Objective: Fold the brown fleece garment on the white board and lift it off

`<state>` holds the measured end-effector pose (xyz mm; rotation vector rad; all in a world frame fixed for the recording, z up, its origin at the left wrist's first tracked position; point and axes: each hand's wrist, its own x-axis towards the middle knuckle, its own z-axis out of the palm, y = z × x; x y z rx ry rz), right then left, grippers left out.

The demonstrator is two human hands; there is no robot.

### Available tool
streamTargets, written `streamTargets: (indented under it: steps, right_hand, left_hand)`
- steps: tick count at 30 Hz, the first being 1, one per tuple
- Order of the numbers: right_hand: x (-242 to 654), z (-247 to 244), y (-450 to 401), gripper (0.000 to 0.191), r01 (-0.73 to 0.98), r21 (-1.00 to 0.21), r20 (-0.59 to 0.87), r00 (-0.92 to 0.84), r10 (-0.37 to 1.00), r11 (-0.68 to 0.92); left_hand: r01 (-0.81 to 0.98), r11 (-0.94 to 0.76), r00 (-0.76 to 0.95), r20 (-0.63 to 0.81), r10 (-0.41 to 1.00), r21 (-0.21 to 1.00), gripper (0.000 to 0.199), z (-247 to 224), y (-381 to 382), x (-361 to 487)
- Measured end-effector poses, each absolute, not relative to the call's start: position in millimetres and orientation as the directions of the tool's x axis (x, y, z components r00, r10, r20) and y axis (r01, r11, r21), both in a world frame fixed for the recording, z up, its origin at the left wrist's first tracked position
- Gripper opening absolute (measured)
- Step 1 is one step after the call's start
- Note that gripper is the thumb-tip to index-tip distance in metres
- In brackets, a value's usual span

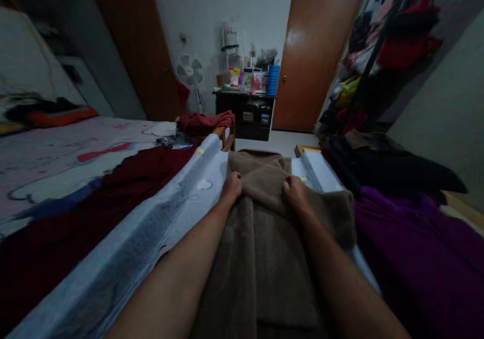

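Observation:
A brown, soft-looking cloth garment [280,258] lies lengthwise in front of me, with what looks like a sleeve spread out to the right. Its far part is folded over. My left hand [233,185] is closed on the left edge of that fold. On the other side, my right hand [295,191] grips the fold's right part, fingers curled into the fabric. Under the garment is a white-and-grey cloth surface [181,203]. The fingertips of both hands are partly hidden in the cloth.
Dark red cloth [113,198] lies on the bed at left. Purple cloth [412,238] and dark clothes [401,162] are piled at right. Beyond stand a red cloth [206,121] over a wooden frame, a fan [190,71], a dark cabinet [242,122] and a brown door [306,56].

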<state>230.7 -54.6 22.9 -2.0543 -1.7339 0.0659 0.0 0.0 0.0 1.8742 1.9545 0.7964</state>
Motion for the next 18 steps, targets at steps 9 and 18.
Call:
streamTargets:
  steps: [9, 18]
  right_hand:
    - [250.3, 4.7, -21.6, 0.043, 0.918, -0.308, 0.171, 0.313, 0.934, -0.251]
    - [273.1, 28.6, -22.0, 0.029, 0.923, -0.321, 0.232, 0.292, 0.928, -0.210]
  left_hand:
    - [0.859, -0.051, -0.111, 0.281, 0.953, 0.510, 0.046, -12.0, 45.4, 4.7]
    - [0.923, -0.202, 0.116, 0.264, 0.958, 0.329, 0.054, -12.4, 75.2, 10.3]
